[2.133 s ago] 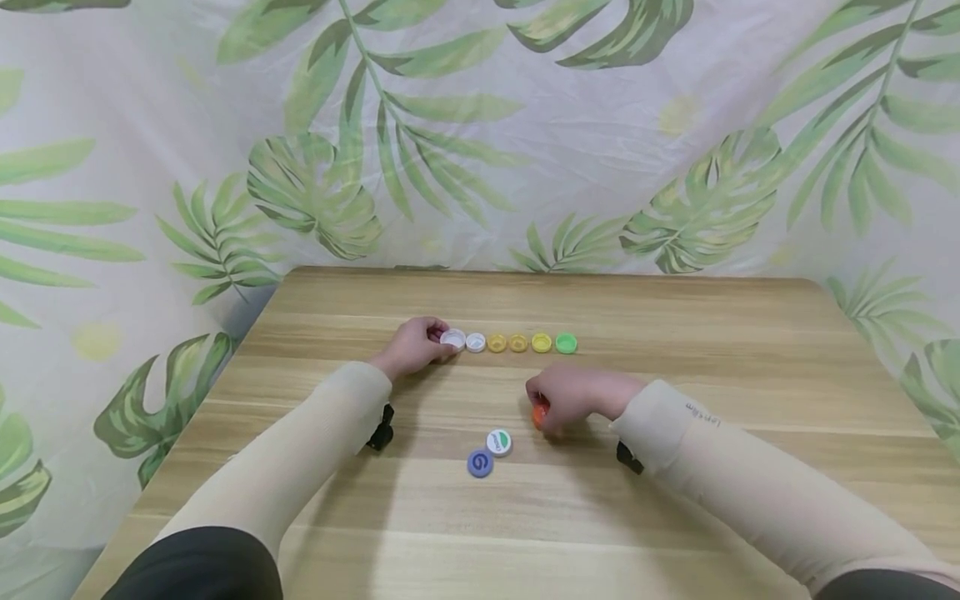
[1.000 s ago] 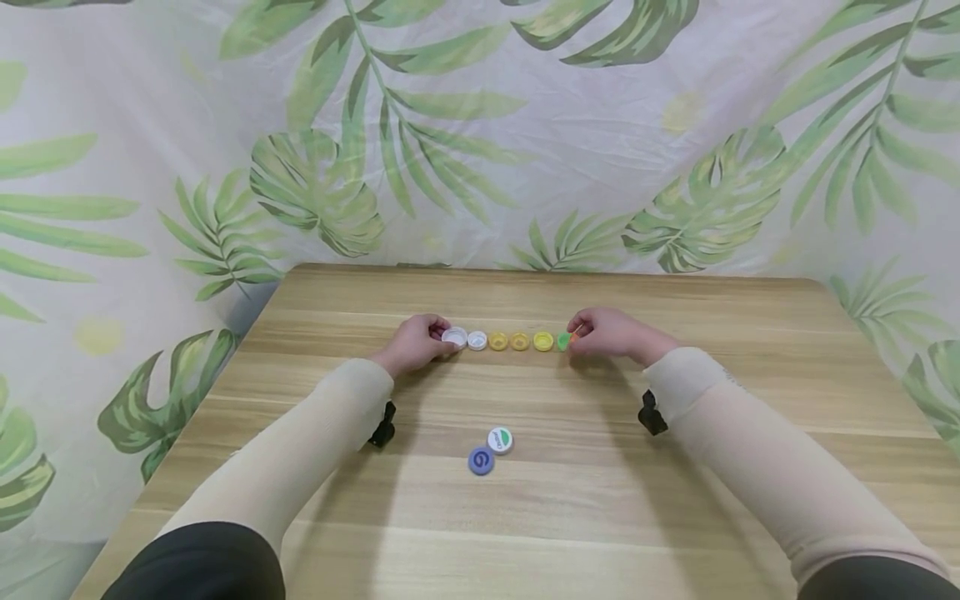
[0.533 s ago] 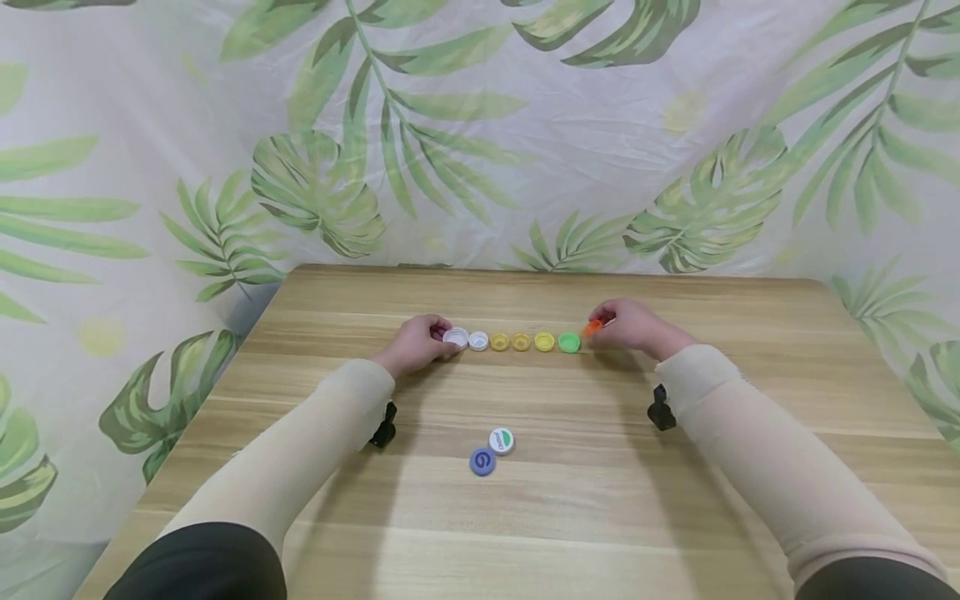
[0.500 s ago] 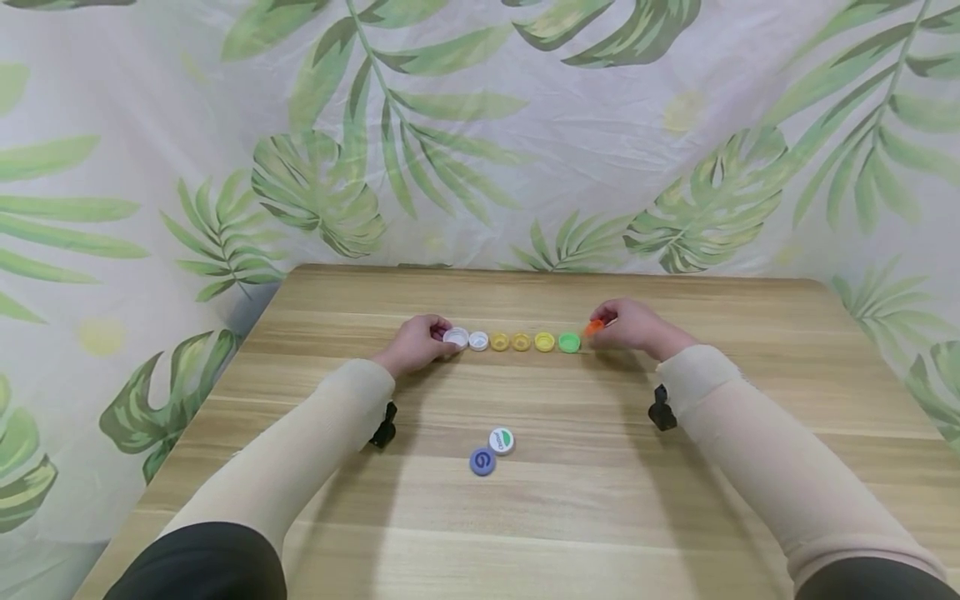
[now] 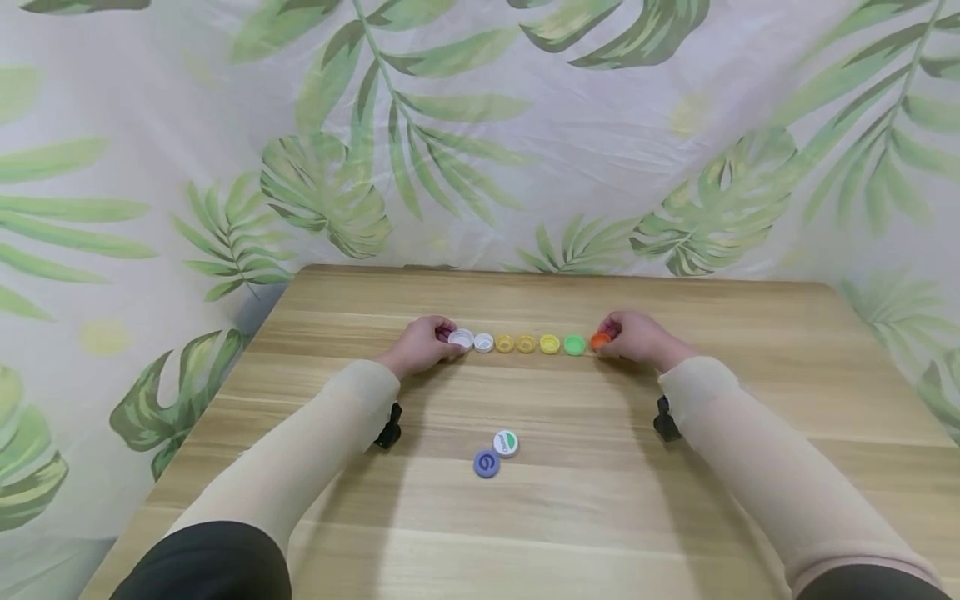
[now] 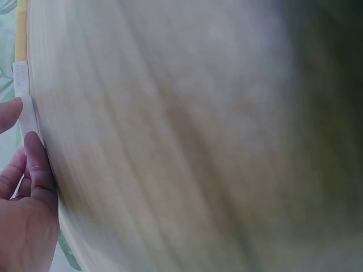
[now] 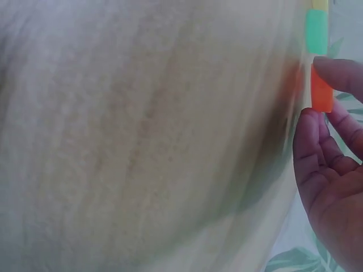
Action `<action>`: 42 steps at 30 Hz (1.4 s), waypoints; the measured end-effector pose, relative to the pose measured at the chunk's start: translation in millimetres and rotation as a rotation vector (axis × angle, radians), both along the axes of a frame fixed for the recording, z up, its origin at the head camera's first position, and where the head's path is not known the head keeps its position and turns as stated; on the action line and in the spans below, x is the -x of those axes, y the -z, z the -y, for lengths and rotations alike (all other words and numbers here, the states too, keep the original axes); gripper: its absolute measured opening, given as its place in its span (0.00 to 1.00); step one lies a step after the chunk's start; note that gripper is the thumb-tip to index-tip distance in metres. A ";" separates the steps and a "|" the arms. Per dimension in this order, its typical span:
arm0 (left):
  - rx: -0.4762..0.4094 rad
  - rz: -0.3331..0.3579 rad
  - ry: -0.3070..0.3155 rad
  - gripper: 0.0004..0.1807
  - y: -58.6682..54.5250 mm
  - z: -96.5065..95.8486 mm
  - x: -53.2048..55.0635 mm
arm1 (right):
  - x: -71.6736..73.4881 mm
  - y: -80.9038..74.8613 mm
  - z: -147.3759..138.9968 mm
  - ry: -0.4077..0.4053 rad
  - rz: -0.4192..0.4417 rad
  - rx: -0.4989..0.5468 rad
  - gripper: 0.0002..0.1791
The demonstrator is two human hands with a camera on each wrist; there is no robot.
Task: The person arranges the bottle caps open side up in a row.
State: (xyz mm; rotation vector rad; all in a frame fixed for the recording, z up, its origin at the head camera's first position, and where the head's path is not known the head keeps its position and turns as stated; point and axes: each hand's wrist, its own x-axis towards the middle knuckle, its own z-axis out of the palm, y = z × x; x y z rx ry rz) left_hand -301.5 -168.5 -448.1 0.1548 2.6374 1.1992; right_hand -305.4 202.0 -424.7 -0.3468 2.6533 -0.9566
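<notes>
A straight row of bottle caps lies hollow side up across the table. My left hand [image 5: 423,343] pinches the large white cap [image 5: 461,339] at the row's left end; thumb and fingers sit on its rim in the left wrist view too. Beside it come a smaller white cap [image 5: 483,342], two amber caps [image 5: 515,343], a yellow cap [image 5: 550,344] and a green cap [image 5: 574,345]. At the right end my right hand [image 5: 637,337] pinches an orange cap [image 5: 599,341], partly covered by the fingers. The right wrist view shows the orange cap [image 7: 322,89] close to the green one.
Nearer on the wooden table [image 5: 570,533] lie a blue cap [image 5: 486,464] with a letter on it and a white cap [image 5: 506,443] with a green mark, top sides up. A leaf-print cloth [image 5: 465,167] hangs behind the table's far edge.
My right hand has carried the orange cap from near the two loose caps to the row's right end, turned it and lowered it beside the green cap. The left hand stays put.
</notes>
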 end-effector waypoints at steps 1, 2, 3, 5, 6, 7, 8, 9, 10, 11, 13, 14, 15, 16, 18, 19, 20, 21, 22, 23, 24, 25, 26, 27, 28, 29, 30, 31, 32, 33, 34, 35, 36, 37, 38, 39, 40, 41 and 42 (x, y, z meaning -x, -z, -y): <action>0.001 0.000 0.006 0.23 0.8 -1.0 0.2 | -0.8 1.4 -0.6 -0.005 -0.004 -0.009 0.17; -0.003 0.003 0.007 0.24 1.6 -1.7 0.3 | -1.3 2.4 -1.1 -0.008 -0.005 -0.016 0.17; -0.004 0.001 0.007 0.24 2.4 -2.1 0.4 | -1.6 3.2 -1.0 -0.008 -0.003 -0.019 0.18; -0.012 -0.001 0.000 0.24 3.3 -2.0 0.6 | -1.6 3.7 -0.5 -0.017 -0.004 -0.022 0.18; -0.014 -0.002 -0.001 0.24 3.4 -1.7 0.7 | -1.5 3.5 -0.1 -0.021 -0.005 -0.023 0.19; -0.014 -0.003 -0.002 0.24 3.4 -1.5 0.9 | -1.5 2.7 0.5 -0.024 -0.006 -0.023 0.19; -0.014 -0.002 -0.002 0.24 3.2 -1.2 0.9 | -1.4 2.1 1.0 -0.025 -0.006 -0.024 0.19; -0.011 -0.001 -0.002 0.24 2.9 -1.2 1.1 | -1.3 1.8 1.5 -0.025 -0.005 -0.025 0.19; -0.010 0.001 -0.002 0.24 2.5 -1.2 1.2 | -1.1 1.6 1.9 -0.026 -0.003 -0.028 0.19; -0.006 0.003 0.001 0.24 2.0 -1.4 1.1 | -1.1 1.0 2.3 -0.027 0.000 -0.028 0.19; 0.001 0.006 0.002 0.23 1.5 -1.1 1.2 | -0.4 1.3 3.7 -0.027 0.004 -0.032 0.19; 0.002 0.009 0.000 0.23 0.9 -0.9 0.8 | 0.0 1.6 4.6 -0.028 0.006 -0.035 0.19; 0.001 0.011 -0.001 0.23 0.9 -0.8 0.9 | 0.3 1.8 5.3 -0.029 0.009 -0.037 0.19; -0.001 0.013 -0.003 0.23 0.9 -0.8 0.8 | 0.1 1.7 6.1 -0.031 0.012 -0.039 0.19; -0.002 0.014 -0.004 0.24 1.8 -0.5 1.0 | -0.3 1.7 6.2 -0.033 0.014 -0.040 0.19; -0.003 0.015 -0.004 0.24 2.3 -0.5 1.2 | -0.8 1.4 6.1 -0.032 0.018 -0.036 0.19; -0.005 0.016 -0.005 0.24 2.7 -0.7 1.3 | -1.1 1.0 5.6 -0.031 0.025 -0.032 0.20; -0.006 0.017 -0.006 0.24 3.3 -0.7 1.8 | -1.4 0.6 5.0 -0.031 0.031 -0.025 0.21; -0.003 0.017 -0.009 0.24 3.7 -0.8 1.9 | -1.6 0.5 4.4 -0.034 0.032 -0.022 0.22; 0.000 0.016 -0.007 0.24 4.0 -0.8 2.0 | -1.5 0.6 3.4 -0.036 0.033 -0.022 0.23; 0.001 0.017 -0.008 0.24 4.1 -1.0 2.0 | -1.4 0.7 2.6 -0.037 0.036 -0.022 0.24; 0.003 0.016 -0.008 0.24 4.1 -1.1 2.0 | -1.2 0.7 1.7 -0.040 0.041 -0.023 0.25; 0.004 0.015 -0.009 0.24 4.1 -1.2 1.9 | -1.0 0.7 0.5 -0.046 0.041 -0.025 0.27; 0.006 0.014 -0.009 0.23 4.0 -1.2 1.9 | -0.7 0.7 -0.6 -0.050 0.044 -0.027 0.29; 0.006 0.013 -0.008 0.23 4.3 -1.3 2.0 | -0.5 1.1 -2.0 -0.052 0.048 -0.032 0.30; 0.005 0.011 -0.006 0.23 4.5 -1.5 2.0 | -0.4 1.1 -3.5 -0.053 0.054 -0.031 0.32; 0.003 0.010 -0.007 0.23 4.8 -1.6 2.1 | -0.2 0.7 -4.6 -0.051 0.066 -0.020 0.33; 0.002 0.008 -0.007 0.23 4.8 -1.6 2.2 | 0.0 -0.1 -5.4 -0.048 0.075 -0.005 0.35; 0.000 0.006 -0.008 0.23 5.1 -1.6 2.4 | 0.1 -1.3 -5.6 -0.042 0.077 0.007 0.36; 0.001 0.004 -0.009 0.23 5.0 -1.7 2.4 | 0.3 -2.8 -5.3 -0.034 0.071 0.016 0.36; 0.000 0.002 -0.009 0.23 4.9 -1.7 2.4 | 0.7 -4.9 -4.3 -0.029 0.052 0.018 0.37; 0.001 0.001 -0.010 0.23 5.0 -1.6 2.5 | 0.9 -7.4 -2.7 -0.026 0.025 0.017 0.36; 0.001 0.000 -0.010 0.23 5.2 -1.5 2.6 | 1.2 -10.0 -0.3 -0.022 -0.003 0.010 0.36; 0.002 -0.001 -0.009 0.23 5.3 -1.4 2.7 | 1.1 -13.0 3.0 -0.022 -0.039 -0.008 0.35; 0.003 -0.002 -0.008 0.23 5.5 -1.3 2.8 | 0.7 -15.9 6.9 -0.026 -0.075 -0.030 0.34; 0.003 -0.002 -0.007 0.23 5.4 -1.4 2.8 | -0.3 -18.9 11.8 -0.039 -0.110 -0.057 0.33; 0.003 -0.001 -0.005 0.23 5.7 -1.4 3.0 | -1.9 -21.4 17.3 -0.060 -0.141 -0.084 0.32; 0.004 -0.001 -0.004 0.23 5.8 -1.4 3.2 | -4.8 -24.2 23.9 -0.088 -0.157 -0.104 0.31; 0.006 -0.001 -0.003 0.23 5.6 -1.4 3.2 | -8.3 -26.4 31.1 -0.127 -0.168 -0.119 0.30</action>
